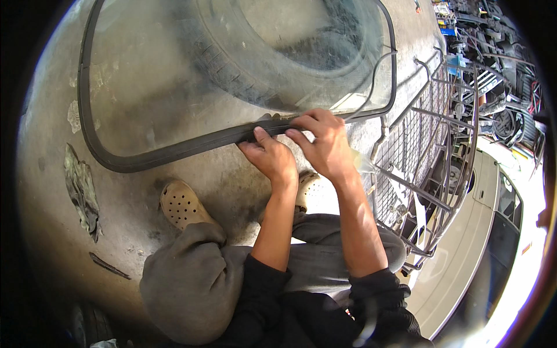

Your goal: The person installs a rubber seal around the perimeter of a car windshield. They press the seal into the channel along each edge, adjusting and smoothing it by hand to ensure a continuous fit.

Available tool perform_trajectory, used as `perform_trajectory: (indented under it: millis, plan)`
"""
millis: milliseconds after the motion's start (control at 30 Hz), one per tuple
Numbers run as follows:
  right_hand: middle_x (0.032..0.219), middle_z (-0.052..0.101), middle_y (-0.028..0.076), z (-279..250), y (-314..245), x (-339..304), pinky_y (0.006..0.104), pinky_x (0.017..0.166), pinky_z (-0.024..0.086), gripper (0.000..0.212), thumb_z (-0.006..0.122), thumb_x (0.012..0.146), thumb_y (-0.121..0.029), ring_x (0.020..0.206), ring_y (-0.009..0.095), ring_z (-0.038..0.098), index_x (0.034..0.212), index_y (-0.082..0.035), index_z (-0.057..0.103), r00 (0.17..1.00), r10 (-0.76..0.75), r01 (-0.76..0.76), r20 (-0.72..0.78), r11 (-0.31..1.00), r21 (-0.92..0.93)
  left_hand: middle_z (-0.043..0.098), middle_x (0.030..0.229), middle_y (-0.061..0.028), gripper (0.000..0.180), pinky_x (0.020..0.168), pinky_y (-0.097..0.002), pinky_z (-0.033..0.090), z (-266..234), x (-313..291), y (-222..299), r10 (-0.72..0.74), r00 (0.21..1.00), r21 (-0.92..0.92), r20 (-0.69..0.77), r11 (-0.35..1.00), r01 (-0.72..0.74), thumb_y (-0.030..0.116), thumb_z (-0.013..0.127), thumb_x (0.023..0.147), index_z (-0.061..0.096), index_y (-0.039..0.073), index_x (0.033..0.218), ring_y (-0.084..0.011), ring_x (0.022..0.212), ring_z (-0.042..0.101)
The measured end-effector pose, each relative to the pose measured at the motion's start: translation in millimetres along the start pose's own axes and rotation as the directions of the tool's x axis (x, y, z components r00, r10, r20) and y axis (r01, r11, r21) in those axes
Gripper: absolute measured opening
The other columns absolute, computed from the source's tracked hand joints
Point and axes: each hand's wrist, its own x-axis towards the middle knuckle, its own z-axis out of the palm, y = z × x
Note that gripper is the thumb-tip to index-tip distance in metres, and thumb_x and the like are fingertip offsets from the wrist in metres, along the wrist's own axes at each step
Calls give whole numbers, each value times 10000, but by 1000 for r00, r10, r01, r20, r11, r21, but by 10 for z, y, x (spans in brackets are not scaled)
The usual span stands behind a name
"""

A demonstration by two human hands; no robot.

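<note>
A large pane of vehicle glass (pixel 156 87) with rounded corners lies over a tire (pixel 232 75), which shows through it. Black rubber seal (pixel 174 152) runs around the pane's edge. On the near edge, my left hand (pixel 271 156) grips the seal, its thumb on top and its other fingers mostly hidden below. Close beside it on the right, my right hand (pixel 322 142) is closed on the same seal, fingers bent over the top. A thin grey cord (pixel 374 78) curves from the seal's right side down toward my right hand; its lower end is hidden.
At the right stands a metal rack with wire mesh (pixel 415 124), close to my right forearm. Beyond it are a pale vehicle (pixel 470 243) and piled parts (pixel 505 75). A crumpled cloth (pixel 81 188) and a dark strip (pixel 109 265) lie on the concrete floor at left.
</note>
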Motion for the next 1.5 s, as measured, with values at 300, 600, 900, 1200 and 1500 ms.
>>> perform_trajectory:
  millis: [300, 600, 900, 1200, 1500]
  plan:
    - [709, 604, 94, 94, -9, 112, 351, 616, 459, 204, 800, 600, -100, 678, 264, 575, 702, -14, 646, 976, 209, -215, 62, 969, 121, 397, 1234, -214, 419, 835, -355, 495, -60, -16, -255, 226, 970, 35, 95, 973, -230, 28, 389, 916, 230, -60, 1295, -251, 1082, 495]
    - [829, 639, 74, -119, 465, 9, 402, 728, 439, 394, 772, 654, -407, 806, 253, 606, 783, -55, 649, 995, -79, 93, 64, 959, -267, 470, 1117, -155, 475, 836, -318, 438, -11, -84, -66, 10, 998, -54, 66, 999, -6, 46, 473, 898, 248, -81, 1296, -194, 965, 513]
    - [686, 527, 58, 45, 1029, -866, 357, 617, 398, 361, 463, 934, -365, 623, 204, 454, 717, -81, 504, 293, 955, -353, 43, 66, 933, 549, 941, -85, 232, 835, -383, 543, -180, -63, -385, 32, 939, -94, 341, 996, 0, 64, 572, 894, 473, -66, 1060, -153, 869, 571]
    - [1434, 359, 110, 862, 941, -86, 428, 1068, 260, 592, 222, 934, -477, 1318, 264, 331, 1390, -127, 364, 363, 811, 447, 459, -583, 678, 629, 978, -92, 197, 818, -285, 422, -269, -9, -201, -8, 922, 271, 387, 957, -106, 51, 603, 878, 593, -84, 1020, -146, 856, 556]
    - [1311, 485, 134, 745, 1127, -65, 429, 984, 385, 583, 220, 896, -418, 1154, 267, 484, 1268, -50, 478, 54, 961, 481, 270, -262, 836, 606, 1052, -119, 263, 857, -318, 451, -154, -100, -245, -101, 906, 164, 410, 986, 36, 45, 528, 909, 521, -81, 1140, -196, 924, 604]
